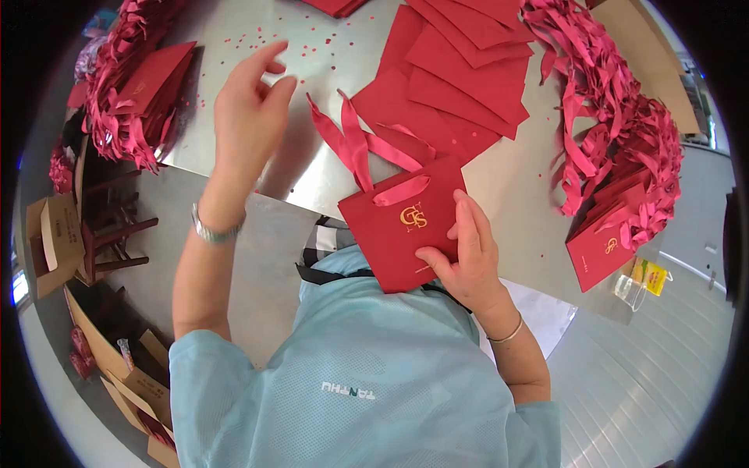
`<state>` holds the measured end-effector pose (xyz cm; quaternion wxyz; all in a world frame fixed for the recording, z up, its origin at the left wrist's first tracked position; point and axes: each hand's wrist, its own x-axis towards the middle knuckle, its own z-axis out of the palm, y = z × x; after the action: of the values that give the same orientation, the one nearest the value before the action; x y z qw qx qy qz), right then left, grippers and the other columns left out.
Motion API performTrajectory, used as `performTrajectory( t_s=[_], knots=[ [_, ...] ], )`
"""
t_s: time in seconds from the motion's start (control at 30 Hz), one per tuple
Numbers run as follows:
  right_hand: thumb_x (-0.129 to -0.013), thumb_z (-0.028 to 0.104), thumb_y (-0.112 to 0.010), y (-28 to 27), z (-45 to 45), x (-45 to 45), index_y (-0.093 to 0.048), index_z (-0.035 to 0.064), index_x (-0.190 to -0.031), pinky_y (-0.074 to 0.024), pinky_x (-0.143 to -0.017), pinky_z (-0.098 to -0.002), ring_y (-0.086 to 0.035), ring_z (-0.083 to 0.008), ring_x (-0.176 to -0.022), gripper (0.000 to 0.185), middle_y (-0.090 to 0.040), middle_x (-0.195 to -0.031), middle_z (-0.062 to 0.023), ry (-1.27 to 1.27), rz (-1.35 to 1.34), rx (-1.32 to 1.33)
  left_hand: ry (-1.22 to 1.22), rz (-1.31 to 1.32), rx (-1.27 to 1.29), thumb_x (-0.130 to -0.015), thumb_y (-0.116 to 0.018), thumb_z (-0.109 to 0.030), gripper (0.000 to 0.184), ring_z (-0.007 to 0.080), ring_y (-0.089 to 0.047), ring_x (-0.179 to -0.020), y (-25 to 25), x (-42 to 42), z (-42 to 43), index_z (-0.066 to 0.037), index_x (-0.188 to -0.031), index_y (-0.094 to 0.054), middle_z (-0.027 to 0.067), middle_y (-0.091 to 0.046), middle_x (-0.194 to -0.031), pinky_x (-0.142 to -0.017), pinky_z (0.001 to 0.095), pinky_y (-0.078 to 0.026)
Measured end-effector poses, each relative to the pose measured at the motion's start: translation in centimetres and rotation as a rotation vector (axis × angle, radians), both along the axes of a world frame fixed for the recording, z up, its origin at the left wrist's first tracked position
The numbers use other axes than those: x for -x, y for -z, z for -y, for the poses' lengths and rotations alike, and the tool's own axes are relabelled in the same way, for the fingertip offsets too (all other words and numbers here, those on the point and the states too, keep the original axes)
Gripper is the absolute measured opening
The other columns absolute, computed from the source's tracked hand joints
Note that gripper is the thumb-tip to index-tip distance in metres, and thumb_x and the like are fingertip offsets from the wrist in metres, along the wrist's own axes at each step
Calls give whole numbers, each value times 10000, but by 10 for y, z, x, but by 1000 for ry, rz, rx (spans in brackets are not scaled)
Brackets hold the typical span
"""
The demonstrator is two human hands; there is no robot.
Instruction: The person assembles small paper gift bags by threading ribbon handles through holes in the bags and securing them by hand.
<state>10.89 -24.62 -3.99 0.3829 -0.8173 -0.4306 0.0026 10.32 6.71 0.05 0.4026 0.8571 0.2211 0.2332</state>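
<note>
Grey metal table [505, 187]; pile of pink-ribboned red bags [612, 140] R of red paper bag [370, 226] w/ gold logo, flat red pieces [468, 70] beyond it. Bag's at table's near edge, R hand [473, 253] pinching its R side; L hand [251, 121] half-open, empty, up L of it.

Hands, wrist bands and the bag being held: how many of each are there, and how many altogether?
Left hand and right hand: 2
Wide wrist band and thin wrist band: 2
Held red bag: 1
Total: 5
</note>
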Motion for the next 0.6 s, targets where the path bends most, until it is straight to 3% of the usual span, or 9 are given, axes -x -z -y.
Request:
performTrajectory(
  t_s=[0.03,0.1,0.13,0.17,0.27,0.33,0.37,0.5,0.6],
  knots=[
    [-698,130,-844,2,1,0,-349,-43,-1423,-522,-691,-303,-543,-197,-761,895,-450,-1387,-234,-6,45,7,-30,44,-16,-855,-637,-72,306,128,-521,-624,0,13,5,-74,-1161,-648,38,-631,-891,-596,279,-451],
    [-701,128,-843,4,1,1,-354,-45,-1418,-524,-686,-303,-548,-198,-767,886,-454,-1384,-233,-3,64,-7,51,-107,5,-915,-605,-84,179,53,-482,-619,9,48,26,-23,-1076,-656,3,-601,-806,-568,221,-407],
    [-703,125,-842,4,1,1,-358,-48,-1413,-525,-682,-303,-553,-199,-773,877,-458,-1380,-232,0,82,-6,146,-185,72,-905,-632,-129,182,146,-545,-613,2,60,44,-12,-1044,-645,109,-607,-802,-603,289,-468],
    [-703,125,-842,5,1,2,-358,-48,-1413,-525,-682,-303,-553,-199,-773,877,-458,-1380,-232,-1,85,-12,175,-246,287,-904,-646,-158,202,187,-590,-646,3,71,61,-6,-1036,-641,116,-617,-805,-621,312,-497],
    [-708,125,-838,5,2,5,-365,-52,-1406,-531,-679,-306,-573,-223,-800,862,-474,-1364,-235,3,102,-17,265,-324,29,-858,-704,-136,227,272,-642,-752,1,85,89,6,-1008,-610,149,-635,-937,-652,329,-527],
    [-713,131,-814,3,2,8,-463,-47,-1337,-511,-897,-390,-575,-340,-1104,738,-522,-1318,-216,13,31,-25,219,-276,142,-835,-719,-76,249,233,-648,-790,11,89,98,10,-1021,-578,138,-631,-969,-677,309,-529],
    [-713,131,-814,1,2,8,-463,-47,-1337,-511,-897,-390,-575,-340,-1104,738,-522,-1318,-216,17,40,-27,166,-178,366,-831,-713,-43,256,199,-640,-805,15,89,103,9,-1033,-566,121,-630,-963,-688,295,-529],
    [-744,142,-780,-23,0,0,-606,-21,-1177,-511,-776,-387,-612,-323,-906,494,-613,-1102,-174,-43,-13,-71,122,-29,837,-825,-694,32,281,107,-603,-844,10,85,114,13,-1058,-539,74,-624,-958,-715,258,-524],
    [-758,92,-751,-61,-12,-29,-693,36,-998,-508,-696,-360,-614,-289,-796,253,-637,-890,-120,65,59,-147,218,-17,817,-811,-702,55,271,102,-606,-845,8,84,114,16,-1036,-556,70,-635,-948,-724,251,-524]
  ],
)
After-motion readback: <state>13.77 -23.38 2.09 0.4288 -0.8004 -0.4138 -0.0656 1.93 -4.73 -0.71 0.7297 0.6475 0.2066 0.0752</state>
